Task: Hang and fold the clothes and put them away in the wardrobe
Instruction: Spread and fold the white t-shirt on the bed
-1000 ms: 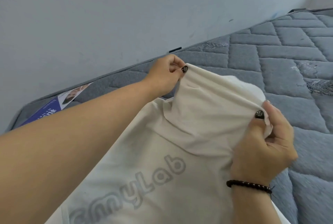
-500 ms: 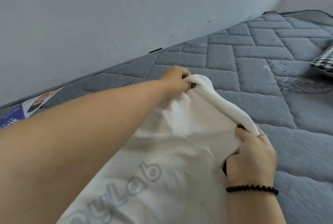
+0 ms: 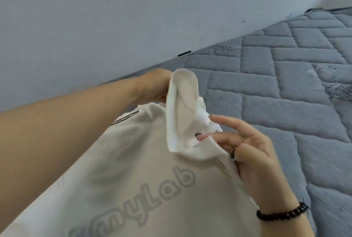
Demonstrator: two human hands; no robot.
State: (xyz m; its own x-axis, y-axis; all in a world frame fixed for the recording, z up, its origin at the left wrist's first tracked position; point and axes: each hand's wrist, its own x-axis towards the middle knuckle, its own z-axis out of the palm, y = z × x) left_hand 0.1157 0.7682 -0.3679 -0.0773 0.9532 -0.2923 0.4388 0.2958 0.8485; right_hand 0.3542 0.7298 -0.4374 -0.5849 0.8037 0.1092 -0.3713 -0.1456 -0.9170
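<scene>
The cream top (image 3: 122, 175) with its grey lettering hangs in the air over the grey quilted mattress (image 3: 285, 92), stretched between two holds. The left hand (image 3: 152, 86) grips the upper end of the turned-up collar (image 3: 182, 109), though the cloth hides its fingers, so how tightly cannot be told. The right hand (image 3: 253, 153) pinches the lower side of the neckline lightly, its forefinger straight and lying loose against the fabric beyond the pinch. As I judge it, the step is squaring the neckline before folding or hanging. To do it well, both holds should sit level on matching points of the shoulder line, with the collar flattened between them. The body of the top, below both grips, should fall straight, with no twist before it meets the mattress.
</scene>
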